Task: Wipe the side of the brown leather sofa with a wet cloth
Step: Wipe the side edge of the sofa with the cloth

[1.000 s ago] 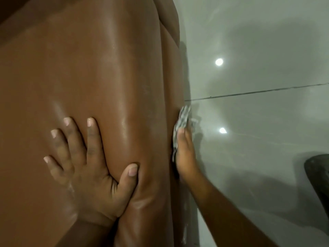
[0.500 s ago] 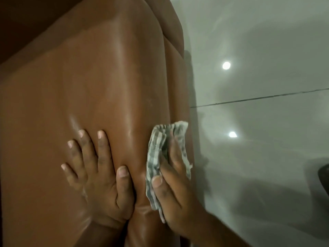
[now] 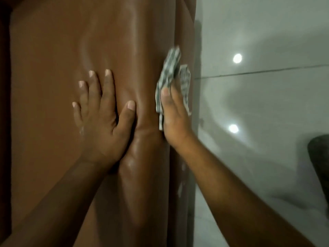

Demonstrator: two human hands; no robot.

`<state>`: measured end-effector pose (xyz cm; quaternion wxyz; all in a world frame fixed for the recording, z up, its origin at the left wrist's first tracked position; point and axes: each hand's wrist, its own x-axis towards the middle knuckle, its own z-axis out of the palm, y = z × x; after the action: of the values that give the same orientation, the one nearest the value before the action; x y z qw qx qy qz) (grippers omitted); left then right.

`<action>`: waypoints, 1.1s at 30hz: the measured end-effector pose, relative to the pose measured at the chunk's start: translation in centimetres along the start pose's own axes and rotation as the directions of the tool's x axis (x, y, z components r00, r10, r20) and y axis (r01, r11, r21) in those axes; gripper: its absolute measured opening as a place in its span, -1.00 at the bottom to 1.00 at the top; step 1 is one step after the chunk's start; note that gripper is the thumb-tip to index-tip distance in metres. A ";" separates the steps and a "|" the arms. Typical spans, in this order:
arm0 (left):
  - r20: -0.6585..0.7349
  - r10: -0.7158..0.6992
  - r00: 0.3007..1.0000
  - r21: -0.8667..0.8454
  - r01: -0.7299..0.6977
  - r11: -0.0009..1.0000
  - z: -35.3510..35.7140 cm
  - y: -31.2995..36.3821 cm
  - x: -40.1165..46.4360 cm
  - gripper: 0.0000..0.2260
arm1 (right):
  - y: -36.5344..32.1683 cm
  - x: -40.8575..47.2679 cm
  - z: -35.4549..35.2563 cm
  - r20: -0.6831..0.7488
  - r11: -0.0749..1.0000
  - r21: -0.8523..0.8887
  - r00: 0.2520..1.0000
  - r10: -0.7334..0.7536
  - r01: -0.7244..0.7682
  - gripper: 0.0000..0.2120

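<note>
Leather of the brown sofa [image 3: 53, 86] fills the left and middle; the left hand [image 3: 101, 120] lies flat on it, fingers spread, holding nothing; just right, the right hand [image 3: 173, 114] presses the checked cloth [image 3: 169, 70] against the sofa's right edge, fingers apparently closed over it, though blur hides detail; wiping is under way; next calls for a firm stroke along that edge beside the floor [image 3: 267, 104].

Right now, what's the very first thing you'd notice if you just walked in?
The big brown sofa fills the left and middle of the view, shiny where the light hits it. Two hands press on it: the left hand flat and bare, the right hand at the sofa's right edge holding a checked cloth. On the right, the pale floor shows two bright light spots.
</note>
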<state>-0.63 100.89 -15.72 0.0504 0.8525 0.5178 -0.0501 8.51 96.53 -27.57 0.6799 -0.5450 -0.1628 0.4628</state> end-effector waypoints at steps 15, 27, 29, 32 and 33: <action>-0.120 -0.095 0.988 0.022 0.098 0.995 2.8 -1.2 -10.8 -0.10 | 15.2 -11.0 -2.3 -0.206 0.849 0.115 0.824 0.528 -0.515 -0.17; -0.186 -0.089 0.979 0.026 0.096 0.995 3.5 -1.3 -10.8 -0.13 | 17.0 -23.2 -0.3 -0.155 0.934 0.006 0.923 0.353 -0.356 -0.37; -0.187 -0.086 0.979 0.022 0.092 0.996 3.5 -1.2 -10.9 -0.15 | 18.4 -22.2 -1.1 -0.149 0.905 0.015 0.894 0.423 -0.426 -0.43; -0.201 -0.088 0.976 0.026 0.095 0.995 3.5 -1.2 -10.8 -0.16 | 17.5 -16.0 -2.2 -0.160 0.904 0.047 0.890 0.427 -0.425 -0.29; -0.208 -0.088 0.974 0.030 0.096 0.995 3.5 -1.2 -10.8 -0.16 | 16.9 -14.2 -2.4 -0.165 0.912 0.008 0.899 0.406 -0.410 -0.23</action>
<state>-6.77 91.48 -17.76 -0.0229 0.8291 0.5580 0.0260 -4.81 83.25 -39.49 0.5717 -0.6119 0.0049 0.5466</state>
